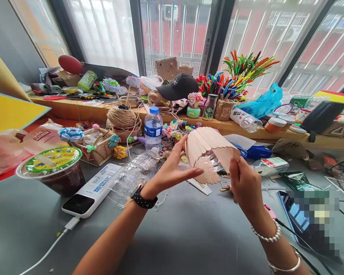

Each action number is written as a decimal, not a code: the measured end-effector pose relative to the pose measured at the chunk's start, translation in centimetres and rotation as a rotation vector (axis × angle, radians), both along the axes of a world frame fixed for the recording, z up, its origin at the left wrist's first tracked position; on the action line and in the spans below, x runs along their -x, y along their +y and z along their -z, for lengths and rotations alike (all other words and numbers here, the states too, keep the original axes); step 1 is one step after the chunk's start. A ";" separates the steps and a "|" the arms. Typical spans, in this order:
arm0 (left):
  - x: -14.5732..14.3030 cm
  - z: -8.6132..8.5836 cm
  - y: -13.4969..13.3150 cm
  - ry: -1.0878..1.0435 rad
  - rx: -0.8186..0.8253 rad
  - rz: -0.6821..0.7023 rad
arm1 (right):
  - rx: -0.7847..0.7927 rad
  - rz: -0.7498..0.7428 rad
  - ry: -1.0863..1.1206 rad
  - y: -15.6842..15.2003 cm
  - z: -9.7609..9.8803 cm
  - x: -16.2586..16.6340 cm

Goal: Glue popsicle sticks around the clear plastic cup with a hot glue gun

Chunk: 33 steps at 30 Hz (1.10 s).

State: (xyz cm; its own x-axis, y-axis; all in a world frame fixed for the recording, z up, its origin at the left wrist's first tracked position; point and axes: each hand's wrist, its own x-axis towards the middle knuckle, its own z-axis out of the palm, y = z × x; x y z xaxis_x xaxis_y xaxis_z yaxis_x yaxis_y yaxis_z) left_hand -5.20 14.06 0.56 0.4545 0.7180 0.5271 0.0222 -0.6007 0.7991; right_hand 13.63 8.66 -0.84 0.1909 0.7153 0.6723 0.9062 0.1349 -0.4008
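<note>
A sealed drink cup (57, 173) stands upright at left on a grey table (189, 236), probably there to be out of the hands' way, beside a white power bank (94, 189) lying flat with a cable (46, 254) plugged in, presumably for charging. A clear bottle (132, 173) lies on its side next to it, behind the wrist. At center, a person's left hand (172, 168) is spread, thumb wide of the fingers, which reach the left edge of a curved shell of pale wooden sticks (205, 138), apparently to steady it. The shell is held above the table, between both hands. The right hand (245, 181) pinches its right edge between thumb and fingers, seemingly bearing the weight. A dark-screened device (301, 223) lies at far right.
</note>
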 end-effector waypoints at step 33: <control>-1.1 0.4 -0.1 -0.337 0.859 0.089 | 0.135 -0.396 0.012 -2.1 -2.3 0.1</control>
